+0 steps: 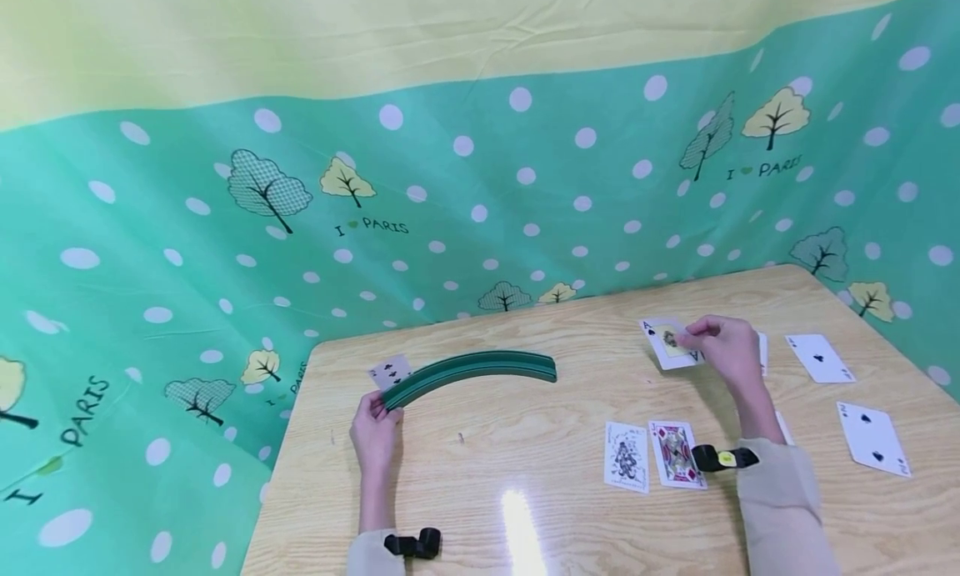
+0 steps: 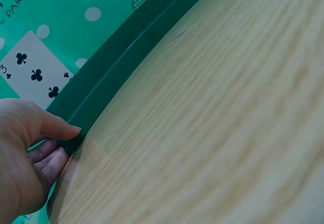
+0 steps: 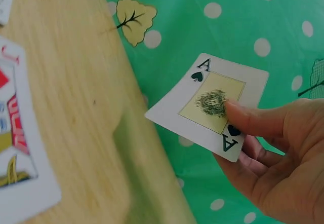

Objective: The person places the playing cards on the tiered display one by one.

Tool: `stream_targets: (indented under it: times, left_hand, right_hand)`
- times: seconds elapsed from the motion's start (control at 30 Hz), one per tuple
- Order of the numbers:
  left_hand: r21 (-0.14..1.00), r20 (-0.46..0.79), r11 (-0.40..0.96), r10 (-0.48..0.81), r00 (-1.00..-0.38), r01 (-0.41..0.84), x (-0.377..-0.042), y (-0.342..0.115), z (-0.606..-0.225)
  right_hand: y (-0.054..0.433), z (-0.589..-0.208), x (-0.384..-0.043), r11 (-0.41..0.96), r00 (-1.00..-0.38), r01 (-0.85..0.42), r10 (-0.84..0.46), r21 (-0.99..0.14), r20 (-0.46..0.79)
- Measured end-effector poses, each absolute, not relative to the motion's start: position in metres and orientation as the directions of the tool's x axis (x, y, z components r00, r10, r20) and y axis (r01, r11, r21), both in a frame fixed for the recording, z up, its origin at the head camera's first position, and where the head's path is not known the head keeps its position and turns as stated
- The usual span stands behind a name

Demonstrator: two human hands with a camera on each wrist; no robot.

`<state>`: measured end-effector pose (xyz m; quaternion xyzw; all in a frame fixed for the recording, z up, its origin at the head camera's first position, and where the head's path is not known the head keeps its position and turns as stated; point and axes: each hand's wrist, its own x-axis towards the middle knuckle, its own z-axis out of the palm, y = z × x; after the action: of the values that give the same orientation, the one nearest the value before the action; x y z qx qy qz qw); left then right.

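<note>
My left hand [image 1: 375,433] pinches the near left end of a green curved card holder [image 1: 480,364] between thumb and fingers. A three of clubs [image 2: 36,72] stands upright at that end of the holder, its lower part hidden behind it. My right hand [image 1: 723,348] holds an ace of spades [image 3: 217,105] by one corner, thumb on its face and fingers beneath. The ace is tilted and raised above the table, to the right of the holder.
On the wooden table [image 1: 480,476] lie a joker [image 1: 626,458], a jack of diamonds [image 1: 675,451], a two of spades [image 1: 873,438] and another black-suited card [image 1: 820,358]. My right arm partly covers further cards. A green dotted cloth [image 1: 450,226] hangs behind the table.
</note>
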<state>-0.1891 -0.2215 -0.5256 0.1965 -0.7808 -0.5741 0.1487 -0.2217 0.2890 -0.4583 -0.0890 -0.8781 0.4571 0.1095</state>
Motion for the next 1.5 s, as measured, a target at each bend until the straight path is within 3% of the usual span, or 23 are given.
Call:
stream_targets:
  times: [0.27,0.67,0.97,1.2,1.5]
  left_hand:
    - [0.959,-0.009,0.247,-0.467,-0.884,-0.139,-0.190,-0.218,-0.530]
    - [0.963,-0.014,0.230,-0.479,-0.878,-0.141,-0.188,-0.222,-0.529]
    - [0.964,-0.002,0.233,-0.472,-0.881,-0.127,-0.189,-0.222,-0.527]
    - [0.965,-0.015,0.225,-0.475,-0.880,-0.138,-0.187,-0.222,-0.526]
    - [0.962,0.001,0.241,-0.483,-0.875,-0.132,-0.187,-0.220,-0.525]
  right_hand:
    - [0.274,-0.442,-0.223,0.521,-0.937,0.043,0.318,-0.853,0.147]
    - [0.222,-0.420,-0.239,0.442,-0.939,-0.070,0.272,-0.894,0.208]
    - [0.184,-0.411,-0.243,0.348,-0.910,-0.151,0.316,-0.925,0.267]
    - [0.160,-0.410,-0.244,0.320,-0.926,-0.144,0.290,-0.936,0.241]
    - [0.126,-0.408,-0.244,0.220,-0.933,-0.221,0.238,-0.950,0.272]
